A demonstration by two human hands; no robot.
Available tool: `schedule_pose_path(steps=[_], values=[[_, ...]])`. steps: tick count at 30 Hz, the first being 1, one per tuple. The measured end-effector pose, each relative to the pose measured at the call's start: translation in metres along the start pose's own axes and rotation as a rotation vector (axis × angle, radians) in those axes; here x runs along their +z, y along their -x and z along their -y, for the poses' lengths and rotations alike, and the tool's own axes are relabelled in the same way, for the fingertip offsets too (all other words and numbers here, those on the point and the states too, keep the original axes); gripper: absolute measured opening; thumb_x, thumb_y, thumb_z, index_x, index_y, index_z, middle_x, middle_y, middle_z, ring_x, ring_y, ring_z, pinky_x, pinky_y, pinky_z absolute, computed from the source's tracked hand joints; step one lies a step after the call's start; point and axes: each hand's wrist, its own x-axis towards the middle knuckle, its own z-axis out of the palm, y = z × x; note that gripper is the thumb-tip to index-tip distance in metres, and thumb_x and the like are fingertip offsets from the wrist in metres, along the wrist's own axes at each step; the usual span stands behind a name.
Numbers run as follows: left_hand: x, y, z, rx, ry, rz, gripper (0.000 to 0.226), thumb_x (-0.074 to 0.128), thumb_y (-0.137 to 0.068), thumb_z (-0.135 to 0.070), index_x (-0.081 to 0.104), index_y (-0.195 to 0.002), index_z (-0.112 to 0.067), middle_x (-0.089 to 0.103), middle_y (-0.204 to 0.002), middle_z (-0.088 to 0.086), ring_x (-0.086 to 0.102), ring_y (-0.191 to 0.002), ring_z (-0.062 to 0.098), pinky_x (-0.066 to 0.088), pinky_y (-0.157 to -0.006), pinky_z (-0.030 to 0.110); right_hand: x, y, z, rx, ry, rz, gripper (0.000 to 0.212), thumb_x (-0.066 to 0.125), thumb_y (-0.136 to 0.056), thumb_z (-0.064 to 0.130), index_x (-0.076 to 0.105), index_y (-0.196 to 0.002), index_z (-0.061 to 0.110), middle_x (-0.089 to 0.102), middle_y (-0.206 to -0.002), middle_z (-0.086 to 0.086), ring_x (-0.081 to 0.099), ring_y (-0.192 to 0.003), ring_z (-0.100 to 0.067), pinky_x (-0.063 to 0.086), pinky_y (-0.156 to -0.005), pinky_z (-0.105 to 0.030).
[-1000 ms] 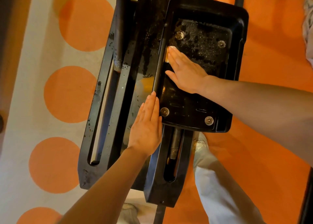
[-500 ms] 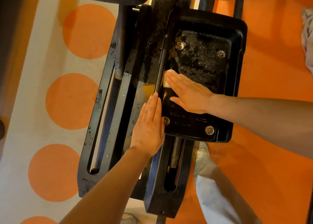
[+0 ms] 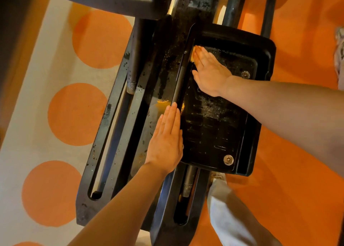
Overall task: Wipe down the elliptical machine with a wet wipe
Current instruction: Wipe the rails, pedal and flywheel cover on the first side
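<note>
Head view: the elliptical machine [image 3: 163, 63] fills the middle, black, glossy and speckled with droplets, standing on an orange floor [image 3: 290, 199] beside a pale mat with orange circles [image 3: 55, 115]. Its right pedal [image 3: 214, 134] is a shallow black tray with a raised rim, wet and streaked, with bolts near its corners. The right hand [image 3: 210, 72] lies flat in the pedal's far left corner, fingers [image 3: 202, 55] straight and together, pressing the wet wipe [image 3: 193, 55] against the rim; only a small pale yellowish edge of the wipe shows past the fingertips. The left hand [image 3: 166, 139] rests flat, fingers extended and holding nothing, on the frame just beside the pedal's left edge. A light trouser leg [image 3: 232, 218] shows below.
</note>
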Motion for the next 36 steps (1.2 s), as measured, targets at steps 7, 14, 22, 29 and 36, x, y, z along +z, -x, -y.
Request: schedule_pose_path(steps=[7,14,22,29,36], values=[[0.001,0.0,0.001,-0.01,0.009,0.004,0.061,0.013,-0.102,-0.033,0.007,-0.156,-0.006,0.003,-0.165,0.008,0.003,-0.153,0.022,0.012,-0.123,0.038,0.0,-0.004,-0.003,0.037,-0.095,-0.058,0.057,0.02,-0.107,0.031,0.006,-0.155,0.003,0.0,-0.163,-0.011,-0.003,-0.151,-0.021,0.002,-0.123,-0.036],[0.001,0.0,0.001,-0.014,0.006,0.008,0.062,0.015,-0.102,-0.033,0.012,-0.156,-0.004,0.007,-0.165,0.01,0.006,-0.153,0.023,0.014,-0.123,0.039,0.003,0.008,-0.015,0.182,-0.221,-0.094,0.055,0.021,-0.107,0.028,0.006,-0.155,0.005,0.005,-0.163,-0.009,0.001,-0.151,-0.019,0.004,-0.122,-0.031],[0.004,0.001,0.002,-0.003,-0.012,-0.024,0.06,0.02,-0.103,-0.03,0.013,-0.156,-0.004,0.009,-0.165,0.01,0.009,-0.152,0.025,0.015,-0.121,0.041,0.005,0.045,-0.041,0.398,-0.157,-0.119,0.062,0.026,-0.106,0.036,0.007,-0.155,0.002,0.004,-0.163,-0.011,0.002,-0.151,-0.023,0.005,-0.122,-0.036],[0.011,-0.001,0.003,-0.015,0.016,-0.071,0.058,0.022,-0.105,-0.03,0.01,-0.156,-0.008,0.01,-0.165,0.008,0.005,-0.153,0.021,0.012,-0.124,0.04,0.01,0.024,-0.016,0.326,-0.233,-0.095,0.062,0.019,-0.105,0.045,0.005,-0.157,0.013,-0.009,-0.163,-0.008,-0.01,-0.15,-0.023,-0.002,-0.12,-0.036],[0.011,-0.001,0.002,0.004,0.013,-0.085,0.057,0.025,-0.105,-0.028,0.009,-0.156,-0.008,0.01,-0.165,0.01,0.004,-0.153,0.02,0.004,-0.124,0.033,0.024,0.055,-0.04,0.622,-0.299,-0.174,0.069,0.021,-0.104,0.048,0.001,-0.155,0.006,-0.008,-0.163,-0.009,-0.008,-0.15,-0.021,0.007,-0.123,-0.04]])
